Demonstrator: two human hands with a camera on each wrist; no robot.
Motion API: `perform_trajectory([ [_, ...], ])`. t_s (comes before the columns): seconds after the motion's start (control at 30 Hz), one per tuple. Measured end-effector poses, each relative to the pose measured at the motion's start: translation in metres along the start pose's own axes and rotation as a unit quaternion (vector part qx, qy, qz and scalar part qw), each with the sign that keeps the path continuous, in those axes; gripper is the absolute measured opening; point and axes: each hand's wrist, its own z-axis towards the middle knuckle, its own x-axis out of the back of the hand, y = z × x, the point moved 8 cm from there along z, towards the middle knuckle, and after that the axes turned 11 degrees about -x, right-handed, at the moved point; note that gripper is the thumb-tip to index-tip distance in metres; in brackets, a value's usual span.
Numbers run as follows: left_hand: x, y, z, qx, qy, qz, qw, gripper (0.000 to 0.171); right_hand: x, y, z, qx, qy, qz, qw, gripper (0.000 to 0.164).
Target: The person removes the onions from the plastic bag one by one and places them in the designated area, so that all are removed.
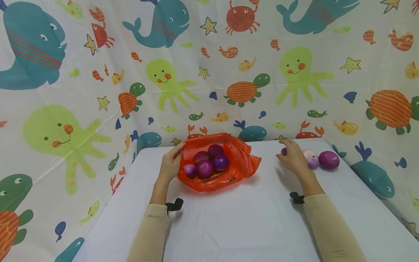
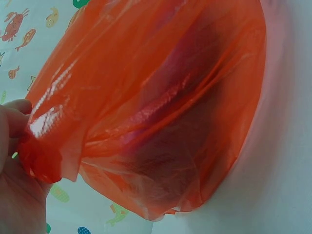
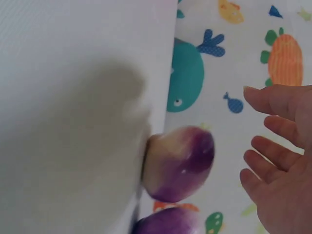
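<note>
An orange-red plastic bag (image 1: 239, 160) lies on the table with its mouth toward me, and several purple onions (image 1: 205, 169) are inside. My left hand (image 1: 171, 162) grips the bag's left edge; in the left wrist view, bunched plastic (image 2: 48, 146) sits between thumb and fingers. At the right, my right hand (image 1: 292, 156) hovers by three loose onions, its fingers spread and holding nothing. One onion (image 1: 283, 151) is partly hidden behind that hand, a pale purple-white onion (image 1: 310, 159) is beside it, and a dark purple onion (image 1: 328, 160) lies farthest right.
The white table (image 1: 229, 225) ends at a back edge against a curtain (image 1: 209, 72) printed with sea animals. The same curtain hangs on the left and right sides. A black wrist camera (image 1: 174, 205) is strapped on the left wrist, another (image 1: 296, 198) on the right.
</note>
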Motion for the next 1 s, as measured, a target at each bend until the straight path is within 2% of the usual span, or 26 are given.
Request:
perform_trajectory([
  [0.23,-0.001,0.000,0.001,-0.003,-0.001,-0.001,1.0000,0.044,-0.002,-0.028,-0.006,0.006,-0.005,0.008,1.000,0.064],
  [0.5,-0.001,0.001,0.001,-0.011,-0.001,-0.003,0.9999,0.043,-0.006,-0.058,-0.017,0.066,0.017,0.009,0.998,0.061],
  [0.7,-0.002,0.000,0.001,-0.004,0.000,-0.003,1.0000,0.043,-0.003,-0.078,-0.027,0.093,0.041,0.020,0.995,0.059],
  [0.83,-0.001,0.000,0.001,-0.005,-0.001,0.000,1.0000,0.042,-0.001,-0.096,-0.036,0.130,0.053,0.035,0.989,0.057],
  [1.0,-0.001,0.002,0.001,-0.009,-0.002,-0.002,1.0000,0.041,-0.002,-0.118,-0.048,0.192,0.061,0.062,0.978,0.056],
])
